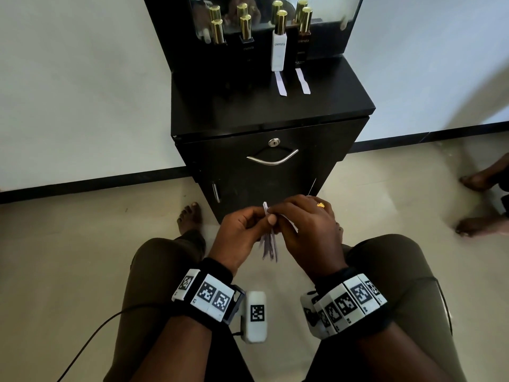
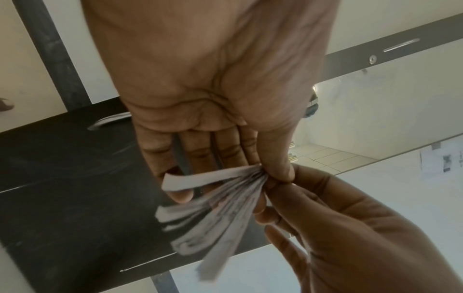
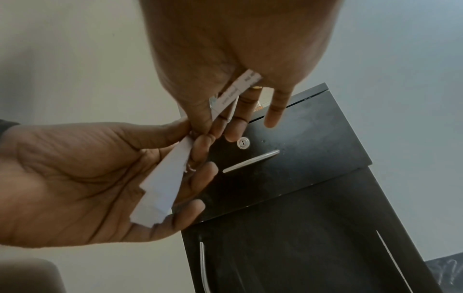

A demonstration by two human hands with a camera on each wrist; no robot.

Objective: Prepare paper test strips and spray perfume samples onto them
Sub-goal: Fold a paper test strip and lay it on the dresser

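Note:
Over my lap, my left hand [image 1: 259, 219] pinches a fanned bundle of white paper strips [image 1: 268, 246] at its top end between thumb and fingers. The fan of strips [image 2: 220, 214] spreads downward in the left wrist view. My right hand [image 1: 281, 216] meets the bundle's top and pinches a single printed strip [image 3: 235, 89] between thumb and forefinger; that strip runs back under the palm. Two loose strips [image 1: 281, 84] lie on the black cabinet top [image 1: 220, 106], one in front of a white perfume bottle [image 1: 278, 51], the other before a dark bottle [image 1: 303, 48].
Two more gold-capped black bottles [image 1: 247, 40] stand at the back left of the cabinet, against a mirror. The cabinet's drawer has a lock and a metal handle [image 1: 272, 158]. Another person's bare feet [image 1: 479, 205] are on the tiled floor at right. A cable trails by my left leg.

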